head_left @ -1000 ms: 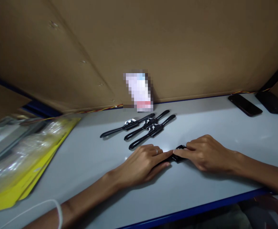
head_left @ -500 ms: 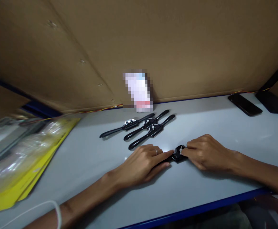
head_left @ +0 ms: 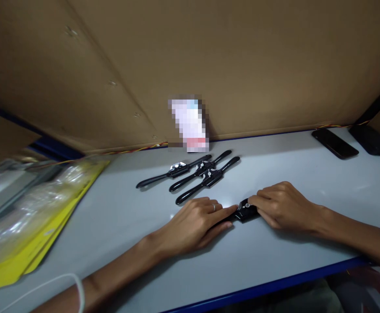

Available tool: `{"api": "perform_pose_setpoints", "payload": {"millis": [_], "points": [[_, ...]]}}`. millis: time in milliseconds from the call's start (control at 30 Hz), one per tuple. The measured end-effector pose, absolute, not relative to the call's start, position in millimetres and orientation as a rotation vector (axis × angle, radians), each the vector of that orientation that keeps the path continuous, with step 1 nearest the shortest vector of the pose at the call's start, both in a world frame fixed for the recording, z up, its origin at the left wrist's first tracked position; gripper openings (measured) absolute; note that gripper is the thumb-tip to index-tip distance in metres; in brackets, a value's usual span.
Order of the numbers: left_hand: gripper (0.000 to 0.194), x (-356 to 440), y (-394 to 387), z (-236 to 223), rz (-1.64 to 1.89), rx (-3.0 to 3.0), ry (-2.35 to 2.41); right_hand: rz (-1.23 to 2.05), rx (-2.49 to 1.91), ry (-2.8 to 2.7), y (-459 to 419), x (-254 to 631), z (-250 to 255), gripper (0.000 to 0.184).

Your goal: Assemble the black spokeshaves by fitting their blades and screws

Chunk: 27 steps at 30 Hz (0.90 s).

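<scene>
On the table in front of me lies a black spokeshave (head_left: 247, 214) with a small silver screw and blade plate at its middle. My left hand (head_left: 199, 219), with a ring on one finger, is closed over its left handle, which is mostly hidden. My right hand (head_left: 279, 206) is closed at the tool's right side, thumb and forefinger pinched beside the silver screw; the right handle is out of sight under it. Behind my hands rest 3 more spokeshaves: a near one (head_left: 211, 177), a middle one (head_left: 201, 169) and a far one (head_left: 176, 171).
Clear plastic packs on yellow cards (head_left: 62, 204) cover the table's left side. A dark phone (head_left: 335, 143) and a black flat object (head_left: 372, 140) lie at the back right. A blurred-out item (head_left: 191, 126) leans on the cardboard wall (head_left: 258, 65). A white cable (head_left: 79, 289) crosses my left forearm.
The fingers of my right hand have shifted slightly at the screw, uncovering more of the spokeshave's body. My left hand and the other spokeshaves stay where they were.
</scene>
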State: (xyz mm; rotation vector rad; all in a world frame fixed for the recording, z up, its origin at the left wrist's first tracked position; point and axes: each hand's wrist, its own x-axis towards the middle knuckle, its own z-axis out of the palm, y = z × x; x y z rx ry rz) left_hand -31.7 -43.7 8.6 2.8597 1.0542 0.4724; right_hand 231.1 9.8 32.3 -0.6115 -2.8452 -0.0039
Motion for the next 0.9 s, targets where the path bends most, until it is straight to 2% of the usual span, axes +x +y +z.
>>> {"api": "perform_pose_setpoints", "payload": {"millis": [900], "points": [[0.036, -32.6, -43.0, 7.4, 0.477, 2.856, 1.041, 0.012, -0.522, -2.862, 9.3, 230.1, 30.7, 0.027]]}}
